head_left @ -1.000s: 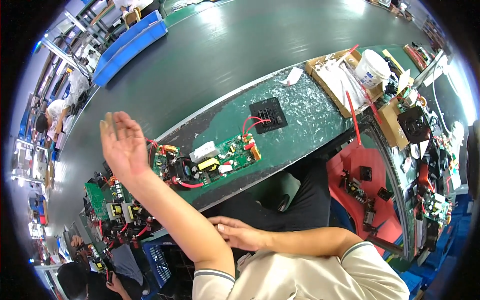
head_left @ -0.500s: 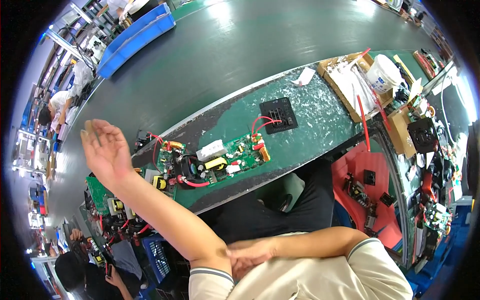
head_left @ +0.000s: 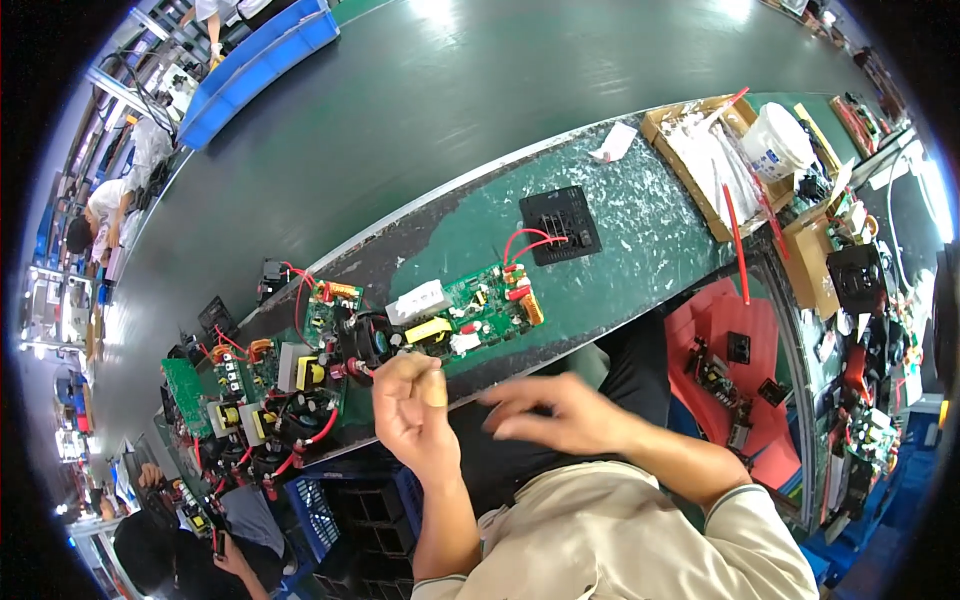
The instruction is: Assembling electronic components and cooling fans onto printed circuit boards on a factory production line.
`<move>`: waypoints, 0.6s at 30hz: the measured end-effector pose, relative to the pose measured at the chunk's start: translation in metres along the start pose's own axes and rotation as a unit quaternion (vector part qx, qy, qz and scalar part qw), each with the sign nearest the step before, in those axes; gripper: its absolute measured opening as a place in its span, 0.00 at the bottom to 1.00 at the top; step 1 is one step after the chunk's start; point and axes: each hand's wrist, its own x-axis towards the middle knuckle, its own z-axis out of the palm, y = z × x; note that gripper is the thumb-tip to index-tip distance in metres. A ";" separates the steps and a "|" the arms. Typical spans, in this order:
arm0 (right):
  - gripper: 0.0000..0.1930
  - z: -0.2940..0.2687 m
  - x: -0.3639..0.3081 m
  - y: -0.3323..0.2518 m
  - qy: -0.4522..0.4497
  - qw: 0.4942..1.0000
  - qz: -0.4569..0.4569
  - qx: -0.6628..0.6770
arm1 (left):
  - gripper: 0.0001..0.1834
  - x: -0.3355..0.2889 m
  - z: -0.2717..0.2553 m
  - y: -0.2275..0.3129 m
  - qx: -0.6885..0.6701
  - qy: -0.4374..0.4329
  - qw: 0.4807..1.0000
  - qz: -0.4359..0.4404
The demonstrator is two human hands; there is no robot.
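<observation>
My left hand (head_left: pixel 412 410) is over the bench's near edge, its fingers curled in toward the thumb; whether anything is pinched there is hidden. Just beyond it lies a green circuit board (head_left: pixel 488 297) carrying a black fan (head_left: pixel 367 338), a white block (head_left: pixel 419 300) and yellow-wrapped coils. Red wires lead from the board's far right end to a black slotted panel (head_left: pixel 559 226) lying flat on the bench. To the right, my right hand (head_left: pixel 568 412) hovers above my lap, slightly blurred, with fingers apart and nothing seen in it.
More boards with coils and red cables (head_left: pixel 255 405) crowd the bench's left end. At the right are a cardboard tray (head_left: pixel 690 190), a white tub (head_left: pixel 777 142) and a red stick (head_left: pixel 735 245). Red sheeting (head_left: pixel 735 330) holds parts below. A co-worker (head_left: pixel 150 545) sits lower left.
My left hand has come back from the far left, its spread fingers now curled near the board. My right hand has left my left elbow and moved right and up.
</observation>
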 end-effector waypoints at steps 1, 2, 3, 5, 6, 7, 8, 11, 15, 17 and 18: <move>0.17 -0.015 -0.002 -0.006 0.057 0.998 0.022 -0.022 | 0.11 -0.003 -0.001 0.003 0.004 -0.015 1.000 -0.010; 0.17 -0.029 -0.003 -0.006 0.116 0.990 0.011 -0.074 | 0.10 -0.007 -0.003 0.001 0.038 -0.027 0.999 -0.023; 0.17 -0.039 -0.002 -0.006 0.139 0.988 0.028 -0.066 | 0.10 -0.013 -0.004 -0.003 -0.001 -0.048 0.997 -0.067; 0.17 -0.044 0.001 -0.006 0.162 0.984 0.046 -0.060 | 0.10 -0.028 0.001 -0.004 -0.150 -0.066 0.973 -0.162; 0.18 -0.038 0.001 -0.005 0.151 0.986 0.061 0.040 | 0.12 -0.035 0.007 -0.006 -0.209 -0.073 0.960 -0.170; 0.19 -0.031 0.002 -0.003 0.138 0.978 0.074 0.141 | 0.12 -0.039 0.017 -0.009 -0.229 -0.091 0.956 -0.157; 0.19 -0.025 0.003 0.004 0.092 0.963 0.062 0.247 | 0.13 -0.041 0.023 -0.010 -0.247 -0.107 0.952 -0.145; 0.18 -0.030 0.006 0.002 0.119 0.974 0.082 0.172 | 0.17 -0.037 0.029 -0.011 -0.100 -0.176 0.977 -0.074; 0.16 -0.036 0.014 -0.003 0.144 0.979 0.074 0.127 | 0.18 -0.037 0.028 -0.015 -0.035 -0.183 0.982 -0.040; 0.15 -0.030 0.016 -0.003 0.132 0.976 0.083 0.154 | 0.18 -0.042 0.030 -0.019 -0.020 -0.176 0.984 -0.005; 0.15 -0.029 0.016 -0.003 0.116 0.972 0.093 0.182 | 0.18 -0.045 0.032 -0.019 -0.002 -0.165 0.986 0.030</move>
